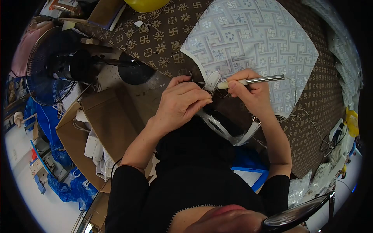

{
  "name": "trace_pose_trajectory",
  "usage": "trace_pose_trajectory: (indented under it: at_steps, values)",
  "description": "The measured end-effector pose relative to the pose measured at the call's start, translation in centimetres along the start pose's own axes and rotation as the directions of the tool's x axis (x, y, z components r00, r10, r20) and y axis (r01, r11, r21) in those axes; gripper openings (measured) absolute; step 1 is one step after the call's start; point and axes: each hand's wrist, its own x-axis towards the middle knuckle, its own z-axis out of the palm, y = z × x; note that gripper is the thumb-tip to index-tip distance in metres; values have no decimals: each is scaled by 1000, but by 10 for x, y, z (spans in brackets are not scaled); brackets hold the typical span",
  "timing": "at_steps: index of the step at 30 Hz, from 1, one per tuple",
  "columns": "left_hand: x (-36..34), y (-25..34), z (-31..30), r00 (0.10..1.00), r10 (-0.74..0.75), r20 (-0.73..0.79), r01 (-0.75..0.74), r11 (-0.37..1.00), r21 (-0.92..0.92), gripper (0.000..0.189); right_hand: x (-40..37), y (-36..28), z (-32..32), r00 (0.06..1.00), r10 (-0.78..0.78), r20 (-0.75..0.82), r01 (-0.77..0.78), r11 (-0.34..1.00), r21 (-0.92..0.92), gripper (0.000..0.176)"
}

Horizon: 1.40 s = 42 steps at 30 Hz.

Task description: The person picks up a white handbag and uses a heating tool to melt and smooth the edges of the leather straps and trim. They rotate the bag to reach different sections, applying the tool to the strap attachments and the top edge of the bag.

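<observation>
My left hand [180, 101] is closed, its fingertips pinched at the white strap [212, 80] just below its rounded end. The strap loops down and right across my lap toward a metal buckle [255, 120] beside my right wrist. In my right hand [252, 93] is a pen-like tool [266, 79] with a cream front part and a silver rear. Its front end points left, close to the strap's end; its exact kind I cannot make out. Thin thread shows around my fingers, and whatever lies under my left fingertips is hidden.
A pale patterned sheet [256, 42] lies on the brown patterned tablecloth [159, 46]. To my left stand a black fan [70, 66] and an open cardboard box [112, 116] holding white parts [93, 145]. A yellow object [145, 4] sits at the far edge. Clear plastic [301, 188] lies at right.
</observation>
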Motion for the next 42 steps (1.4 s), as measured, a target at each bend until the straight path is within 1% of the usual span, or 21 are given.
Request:
trace_pose_trajectory:
  at_steps: [8,10,12,13,14,15,16,17,19,20,21,23,24,26,27,29,30,32,36,38,42]
  values:
    - [0,1,-2,1000,-13,15,13,1000,-3,6,0,0,0,1000,-11,4,11,1000,1,9]
    - [0,-1,-8,998,23,62,-19,998,-55,9,0,0,-2,1000,0,-7,1,999,32,10]
    - [-3,-12,-27,997,4,-72,-6,1000,-31,14,0,-1,-3,1000,10,-20,-8,998,62,10]
    - [-4,-17,-38,975,-118,-190,110,993,-54,20,1,-2,-3,999,20,-40,-16,995,94,11]
    - [-3,-16,-40,975,-115,-189,107,993,-53,20,1,-3,-3,998,30,-59,-22,992,127,12]
    - [0,-12,-45,960,-162,-229,169,986,9,24,1,-4,-4,998,27,-60,-19,992,127,12]
    - [3,-9,-49,940,-206,-273,233,970,68,28,1,-5,-5,997,38,-72,-25,986,165,13]
    - [5,-4,-45,968,-207,-145,225,966,123,36,2,-7,-5,995,50,-81,-33,979,202,13]
    - [10,3,-29,992,-125,-23,127,964,232,39,5,-16,-3,996,42,-74,-26,978,208,13]
    - [10,2,-20,991,-134,-6,132,962,238,34,6,-19,-2,996,37,-76,-20,976,215,13]
    - [9,1,-15,991,-130,-4,128,963,236,34,7,-19,1,996,36,-81,-18,977,214,13]
    - [5,0,-7,974,-225,16,219,960,174,24,12,-18,7,998,-57,13,53,974,219,12]
    - [4,-1,-5,974,-225,16,219,960,173,24,13,-15,7,998,-57,14,53,975,218,12]
    - [2,-1,-3,974,-223,-32,226,968,107,13,16,-10,8,997,-58,46,47,977,210,12]
    - [1,-1,-3,973,-227,-36,229,967,110,13,17,-10,9,997,-60,51,47,976,212,12]
    - [0,1,-2,979,-200,-43,203,977,72,6,16,-10,9,996,-77,54,68,986,155,11]
    - [0,1,-2,979,-200,-42,202,977,72,6,15,-10,9,996,-77,53,68,985,156,11]
    - [-1,1,-2,975,-213,-64,214,977,3,4,16,-8,8,996,-71,58,61,987,149,10]
    - [-2,5,-3,966,-251,-68,251,968,-4,4,17,-6,7,994,-92,66,86,992,89,10]
    - [-2,6,-2,963,-258,-73,257,966,-17,4,17,-7,7,993,-104,47,101,993,55,9]
    - [-4,5,-1,968,-235,-88,236,972,3,5,17,-7,7,992,-120,41,118,992,42,9]
